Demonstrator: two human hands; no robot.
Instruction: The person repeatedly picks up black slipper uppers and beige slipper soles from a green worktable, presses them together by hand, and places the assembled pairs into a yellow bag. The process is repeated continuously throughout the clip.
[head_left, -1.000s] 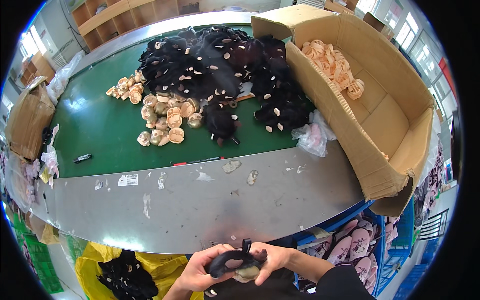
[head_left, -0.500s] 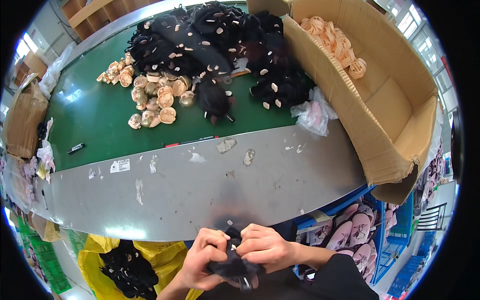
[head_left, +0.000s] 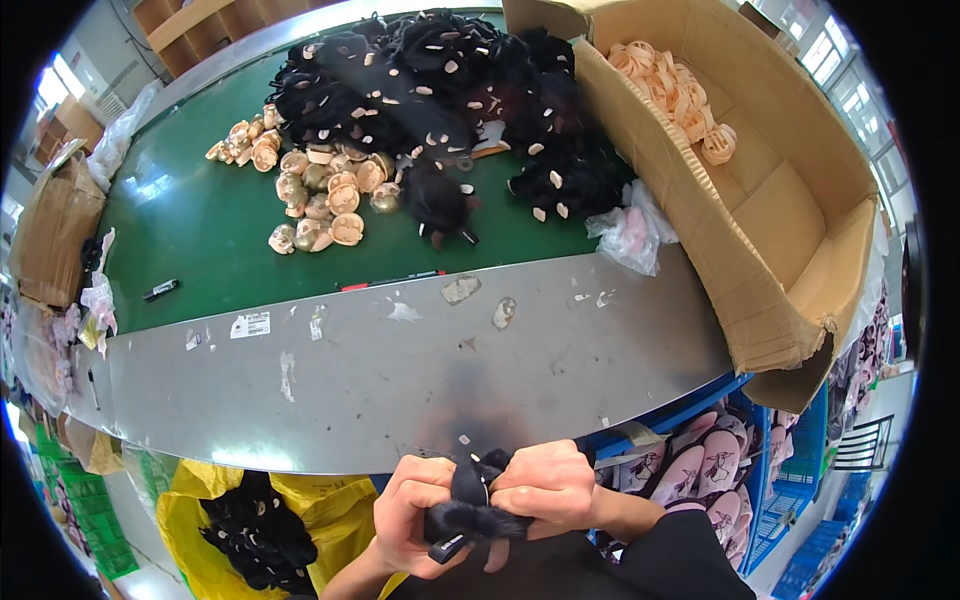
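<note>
Just in front of the metal table edge, a black furry plush piece is stretched between both hands. My left hand is closed on its left side, and my right hand grips its right side. A dark tag and a pinkish flap hang from its lower part. A narrow black strip shows between the hands, and the fingers hide the rest. Farther off, a similar black plush piece lies on the green table surface, beside peach-and-gold rounded plastic parts.
A heap of black plush pieces covers the table's far side. An open cardboard box with peach rings stands right. Below are a yellow bag of black pieces and a blue crate of pink slippers. Markers lie on the table.
The plush piece has turned in my hands, so its tag now points lower left and a black strip shows on top. My right hand has risen slightly; the view has shifted a little.
</note>
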